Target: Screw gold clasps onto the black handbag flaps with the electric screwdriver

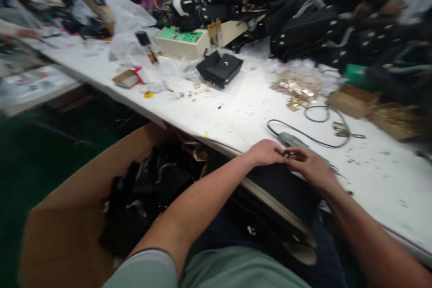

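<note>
A black bag with a beige edge lies across my lap, against the table's front edge. At its far end, my left hand and my right hand meet with fingertips pinched. Between them is a small dark piece with a metallic glint; whether it is joined to the bag cannot be made out. Just beyond my fingers a grey corded hand tool rests on the table, partly hidden by my right hand.
Gold metal fittings are heaped on the white table. A folded black piece sits before a cream machine with green panels. Black bags are piled behind. A cardboard box of black items stands at my left.
</note>
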Demonstrator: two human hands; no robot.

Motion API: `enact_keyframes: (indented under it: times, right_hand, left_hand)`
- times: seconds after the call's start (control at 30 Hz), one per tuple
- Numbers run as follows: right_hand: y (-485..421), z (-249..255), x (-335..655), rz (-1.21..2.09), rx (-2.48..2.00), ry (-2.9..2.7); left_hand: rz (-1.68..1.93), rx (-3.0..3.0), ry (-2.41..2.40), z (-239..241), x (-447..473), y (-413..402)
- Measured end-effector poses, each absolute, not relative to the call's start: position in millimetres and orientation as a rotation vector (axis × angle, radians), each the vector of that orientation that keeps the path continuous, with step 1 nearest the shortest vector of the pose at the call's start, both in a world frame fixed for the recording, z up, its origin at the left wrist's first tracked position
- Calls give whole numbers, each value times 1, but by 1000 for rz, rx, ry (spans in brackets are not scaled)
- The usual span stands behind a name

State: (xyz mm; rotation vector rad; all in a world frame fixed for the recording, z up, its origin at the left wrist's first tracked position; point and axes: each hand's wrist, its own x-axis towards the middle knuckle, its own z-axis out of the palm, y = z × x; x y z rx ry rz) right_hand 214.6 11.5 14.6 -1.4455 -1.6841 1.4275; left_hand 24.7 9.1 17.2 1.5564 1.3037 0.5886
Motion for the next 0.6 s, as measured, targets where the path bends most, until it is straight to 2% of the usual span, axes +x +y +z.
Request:
enact_keyframes:
  times: [0.17,0.33,0.6]
  right_hand:
    - [19,14,209,1514,-1356,-1560]
    - [20,9,212,1583,-1302,-1513]
    - [19,12,211,1506,-1318,-1588]
  left_hand:
    - [645,1470,1240,4,25,22]
    - [659,1400,1242,10,28,18]
    - [650,1351,1229,8,30,22]
